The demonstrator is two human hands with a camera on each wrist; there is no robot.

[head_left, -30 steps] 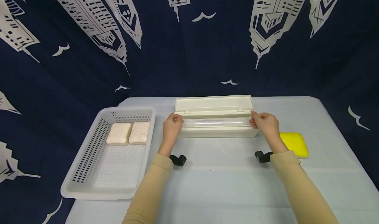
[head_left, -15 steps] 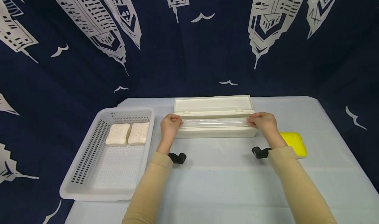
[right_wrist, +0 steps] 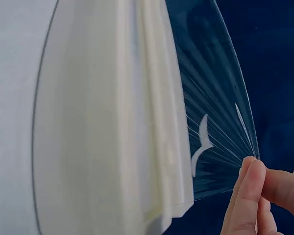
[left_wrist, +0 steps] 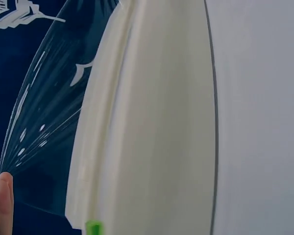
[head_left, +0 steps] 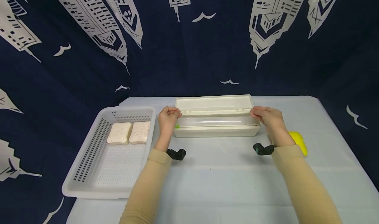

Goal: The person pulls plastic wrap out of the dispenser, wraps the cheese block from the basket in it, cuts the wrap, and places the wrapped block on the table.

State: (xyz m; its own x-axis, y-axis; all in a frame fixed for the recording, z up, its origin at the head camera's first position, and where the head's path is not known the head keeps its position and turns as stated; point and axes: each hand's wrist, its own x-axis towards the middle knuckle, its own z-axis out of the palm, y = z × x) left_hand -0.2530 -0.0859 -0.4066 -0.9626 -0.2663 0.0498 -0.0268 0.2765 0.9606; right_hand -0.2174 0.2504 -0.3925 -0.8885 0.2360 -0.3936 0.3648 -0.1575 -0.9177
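A long cream cling film dispenser box [head_left: 217, 132] lies near the back of the table with its lid [head_left: 214, 103] standing up behind. Clear cling film [left_wrist: 44, 132] stretches out of it, creased toward each pinched corner. My left hand [head_left: 168, 119] pinches one corner of the film above the box's left end. At the right end my right hand [head_left: 269, 117] pinches the other corner between thumb and fingers, also plain in the right wrist view, where the cling film [right_wrist: 220, 127] fans toward the fingertips. A small green piece [head_left: 177, 126] shows at the box's left end.
Left on the table stands a white perforated basket [head_left: 86, 192] holding two bread-slice-shaped pieces [head_left: 119, 133], one beside the other. A yellow item [head_left: 299, 142] lies partly hidden behind the right wrist. A dark patterned cloth [head_left: 189, 53] hangs behind the table.
Both hands have risen from the front of the box toward its lid, drawing the film up with them. The green piece at the left end has come into sight.
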